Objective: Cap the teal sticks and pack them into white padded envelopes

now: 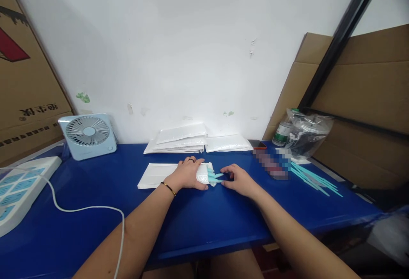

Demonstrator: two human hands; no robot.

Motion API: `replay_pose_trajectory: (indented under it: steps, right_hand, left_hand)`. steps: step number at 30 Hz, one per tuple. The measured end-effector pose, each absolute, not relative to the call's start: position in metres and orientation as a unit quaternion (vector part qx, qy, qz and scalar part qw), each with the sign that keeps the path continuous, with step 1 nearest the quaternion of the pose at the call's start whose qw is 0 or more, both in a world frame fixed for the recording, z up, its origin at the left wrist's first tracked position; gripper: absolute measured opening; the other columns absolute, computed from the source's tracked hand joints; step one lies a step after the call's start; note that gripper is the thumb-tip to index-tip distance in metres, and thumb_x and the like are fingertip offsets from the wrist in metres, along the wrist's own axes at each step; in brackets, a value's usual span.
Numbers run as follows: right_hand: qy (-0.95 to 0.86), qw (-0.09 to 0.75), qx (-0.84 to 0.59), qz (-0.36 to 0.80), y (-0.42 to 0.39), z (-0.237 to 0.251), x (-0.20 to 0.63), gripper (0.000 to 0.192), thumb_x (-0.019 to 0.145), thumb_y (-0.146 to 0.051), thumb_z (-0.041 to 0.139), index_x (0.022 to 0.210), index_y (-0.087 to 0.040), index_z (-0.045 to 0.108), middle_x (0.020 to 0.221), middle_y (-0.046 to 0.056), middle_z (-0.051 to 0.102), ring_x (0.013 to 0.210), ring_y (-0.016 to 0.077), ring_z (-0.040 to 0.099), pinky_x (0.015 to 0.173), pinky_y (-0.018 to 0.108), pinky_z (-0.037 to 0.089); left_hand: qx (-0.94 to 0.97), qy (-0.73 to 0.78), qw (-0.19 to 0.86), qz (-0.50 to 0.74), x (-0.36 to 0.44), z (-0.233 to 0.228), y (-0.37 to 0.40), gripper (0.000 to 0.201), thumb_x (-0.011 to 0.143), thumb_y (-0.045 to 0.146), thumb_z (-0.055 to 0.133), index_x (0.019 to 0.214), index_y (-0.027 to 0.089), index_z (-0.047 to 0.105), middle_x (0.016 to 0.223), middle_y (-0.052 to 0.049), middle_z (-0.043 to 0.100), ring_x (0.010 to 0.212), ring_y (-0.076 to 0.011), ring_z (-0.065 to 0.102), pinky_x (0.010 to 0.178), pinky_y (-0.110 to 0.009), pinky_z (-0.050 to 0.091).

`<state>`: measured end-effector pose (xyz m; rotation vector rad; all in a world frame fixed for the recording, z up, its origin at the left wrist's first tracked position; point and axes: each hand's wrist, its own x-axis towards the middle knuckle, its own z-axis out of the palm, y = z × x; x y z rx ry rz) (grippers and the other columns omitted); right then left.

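A white padded envelope (156, 174) lies flat on the blue table, its mouth facing right. Across it rests my left hand (189, 174), fingers spread over the paper close to the mouth. Several slim turquoise sticks (216, 176) poke out of that mouth; the rest of their length is hidden inside. At their outer ends is my right hand (239, 180), thumb and fingers curved around the tips with a gap between them. Whether the right fingertips grip a stick is hard to make out.
White envelopes are stacked (179, 139) by the wall, with another pile (228, 143) beside them. More turquoise sticks (315, 179) lie right, near a phone (257, 144), a bottle (281, 134) and a plastic bag (309, 132). A fan (89, 136), power strip (28, 189) and cable (91, 207) occupy the left.
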<state>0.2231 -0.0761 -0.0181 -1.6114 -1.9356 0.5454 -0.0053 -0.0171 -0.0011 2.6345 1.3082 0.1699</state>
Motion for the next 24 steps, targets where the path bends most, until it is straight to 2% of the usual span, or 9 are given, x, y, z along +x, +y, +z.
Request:
replay_pose_trajectory:
  steps: [4,8,14,19,21,24]
  right_hand:
    - [-0.779,0.227,-0.552,0.193,-0.068,-0.010,0.220,0.011,0.072,-0.021,0.061,0.081,-0.020,0.067,0.076,0.001,0.059,0.064,0.0124,0.052,0.061,0.024,0.041]
    - [-0.792,0.230,-0.525,0.211,-0.058,-0.002,0.211,0.011,0.078,-0.022,0.057,0.085,-0.019,0.065,0.066,-0.001,0.061,0.058,0.0117,0.052,0.054,0.022,0.037]
    - [-0.822,0.280,-0.456,0.195,-0.050,-0.008,0.190,0.017,0.073,-0.016,0.060,0.087,-0.020,0.069,0.079,0.002,0.065,0.064,0.0120,0.058,0.062,0.022,0.043]
    - [-0.725,0.328,-0.562,0.227,-0.051,-0.015,0.205,0.030,0.075,-0.028,0.059,0.102,-0.018,0.067,0.076,0.003,0.067,0.066,0.0150,0.061,0.065,0.027,0.048]
    - [-0.706,0.310,-0.592,0.234,-0.054,-0.016,0.207,0.027,0.077,-0.027,0.056,0.099,-0.017,0.068,0.076,0.004,0.068,0.066,0.0158,0.061,0.065,0.028,0.048]
    - [-0.759,0.291,-0.524,0.253,-0.057,-0.015,0.199,0.021,0.077,-0.024,0.055,0.090,-0.020,0.071,0.090,0.004,0.068,0.077,0.0167,0.062,0.072,0.028,0.048]
  left_hand:
    - [0.896,0.430,0.102,0.047,-0.005,-0.001,-0.017,0.109,0.046,0.073,0.064,0.139,0.028,0.028,0.126,-0.013,0.044,0.119,-0.0352,0.037,0.093,-0.047,0.034]
    - [0.898,0.427,0.098,0.046,-0.006,-0.003,-0.016,0.109,0.047,0.073,0.063,0.139,0.027,0.027,0.126,-0.013,0.043,0.119,-0.0346,0.036,0.093,-0.047,0.033]
    - [0.897,0.427,0.101,0.051,-0.006,-0.004,-0.017,0.108,0.048,0.071,0.063,0.139,0.027,0.028,0.126,-0.012,0.043,0.119,-0.0334,0.036,0.094,-0.044,0.033]
    - [0.897,0.424,0.111,0.047,-0.006,-0.002,-0.018,0.109,0.048,0.071,0.064,0.140,0.026,0.026,0.127,-0.013,0.043,0.119,-0.0338,0.037,0.094,-0.045,0.033]
    - [0.896,0.428,0.110,0.046,-0.005,-0.001,-0.018,0.110,0.048,0.070,0.064,0.141,0.026,0.025,0.127,-0.013,0.042,0.120,-0.0341,0.036,0.095,-0.045,0.032]
    - [0.893,0.434,0.107,0.050,-0.005,-0.001,-0.018,0.108,0.050,0.067,0.066,0.141,0.027,0.024,0.127,-0.013,0.043,0.121,-0.0345,0.035,0.095,-0.045,0.032]
